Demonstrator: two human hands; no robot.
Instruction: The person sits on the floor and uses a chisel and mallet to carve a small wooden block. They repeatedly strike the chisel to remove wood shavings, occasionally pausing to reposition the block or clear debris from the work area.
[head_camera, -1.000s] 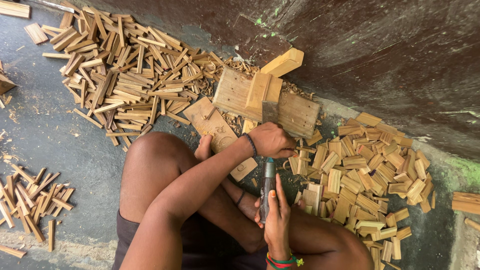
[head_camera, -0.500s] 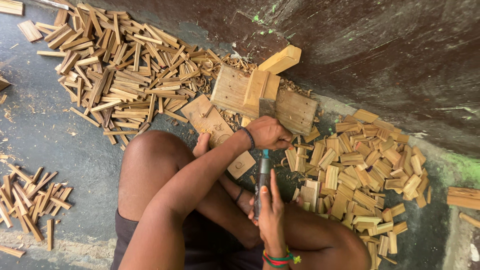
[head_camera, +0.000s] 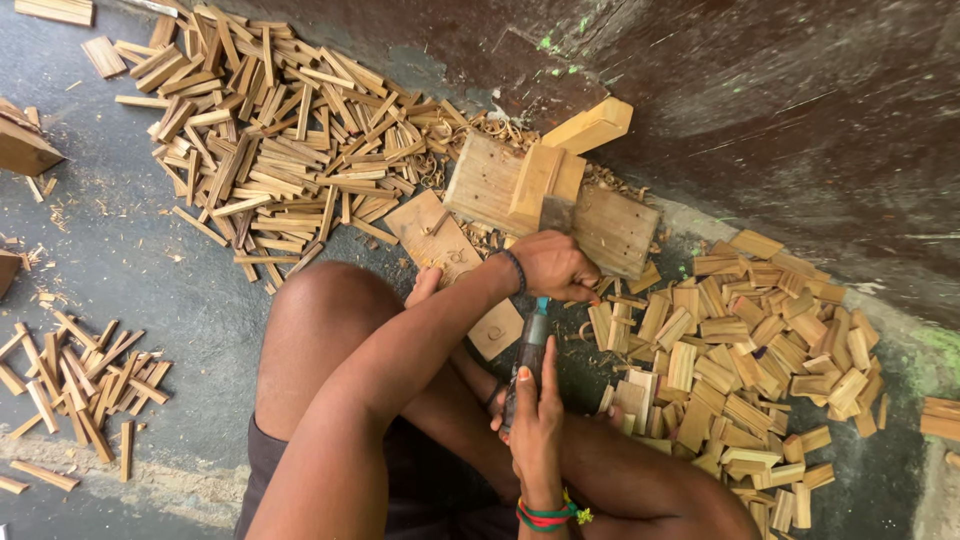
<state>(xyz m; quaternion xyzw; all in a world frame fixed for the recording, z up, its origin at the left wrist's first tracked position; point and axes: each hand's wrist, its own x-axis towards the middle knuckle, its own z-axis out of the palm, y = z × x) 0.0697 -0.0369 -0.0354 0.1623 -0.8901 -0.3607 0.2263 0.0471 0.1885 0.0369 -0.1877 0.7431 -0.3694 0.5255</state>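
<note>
My left hand (head_camera: 553, 266), with a dark band at the wrist, is closed on a small piece of wood pressed against a wooden block jig (head_camera: 610, 230). Just below it, my right hand (head_camera: 536, 415), wearing a red and green bracelet, grips the dark handle of a cutting tool (head_camera: 527, 350) with a teal collar. The tool points up toward my left hand, and its blade is hidden under that hand. My bare knee (head_camera: 320, 300) is to the left of both hands.
A big heap of thin wood strips (head_camera: 270, 150) lies at the upper left. Short cut wood pieces (head_camera: 740, 350) are heaped at the right. A small strip pile (head_camera: 80, 390) lies at the left. A flat board (head_camera: 440, 245) and curled shavings lie by the jig, with a dark wall (head_camera: 780, 100) behind.
My left hand and the tool have shifted slightly up toward the block jig. Both hands keep their grip.
</note>
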